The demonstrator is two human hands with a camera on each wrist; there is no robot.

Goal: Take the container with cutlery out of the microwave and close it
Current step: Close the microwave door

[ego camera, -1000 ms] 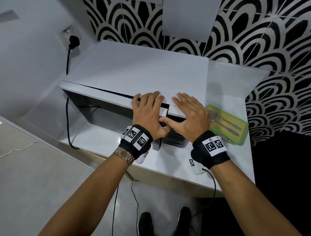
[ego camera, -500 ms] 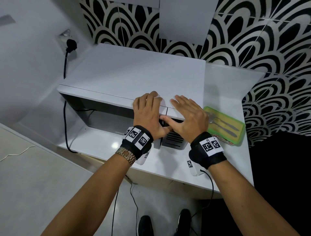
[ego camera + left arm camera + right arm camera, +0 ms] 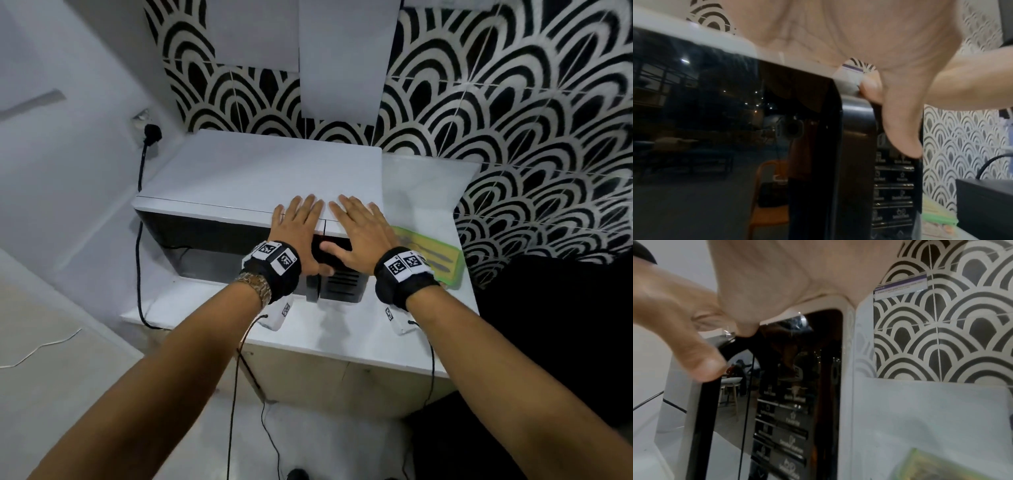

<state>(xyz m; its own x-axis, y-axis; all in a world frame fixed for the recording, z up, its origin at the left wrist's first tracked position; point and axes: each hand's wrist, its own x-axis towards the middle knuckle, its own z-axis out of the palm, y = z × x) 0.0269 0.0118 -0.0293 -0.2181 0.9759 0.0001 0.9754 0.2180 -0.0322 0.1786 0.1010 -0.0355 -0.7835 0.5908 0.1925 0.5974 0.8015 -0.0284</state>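
The white microwave [image 3: 260,171] stands on the counter with its dark glass door [image 3: 212,236] flush against the front. Both hands lie flat over its top front edge with straight fingers. My left hand [image 3: 298,222] presses at the door's right end, its thumb [image 3: 900,129] down beside the door edge. My right hand [image 3: 359,226] rests above the control panel [image 3: 785,418], thumb [image 3: 701,363] against the front. The green-rimmed container [image 3: 431,257] with cutlery inside sits on the counter right of the microwave, no hand on it.
The white counter [image 3: 342,335] ends just in front of the microwave. A black power cord [image 3: 138,267] hangs from a wall socket at the left. Patterned black-and-white tiles back the counter. Thin cables dangle from both wrists to the floor.
The door, ajar by a dark gap a second ago, has swung in and now sits flush. Both hands moved forward with it and stay flat on the top edge.
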